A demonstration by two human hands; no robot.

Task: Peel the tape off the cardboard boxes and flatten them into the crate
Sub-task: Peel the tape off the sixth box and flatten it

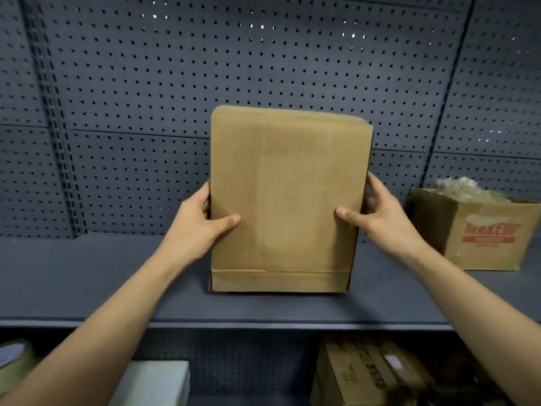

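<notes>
- On the dark shelf, at its middle: plain cardboard box, upright, broad face forward.
- Far right, well apart: open printed box, crumpled wrap inside.
- Clamped on the plain box's side edges: left grip and right grip, thumbs across its front.

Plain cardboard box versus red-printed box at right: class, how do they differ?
The plain cardboard box looks closed and unmarked; the red-printed box is open, crumpled clear material on top. The left hand and right hand grip the plain cardboard box; the red-printed box stands untouched. Both are brown cardboard.
</notes>
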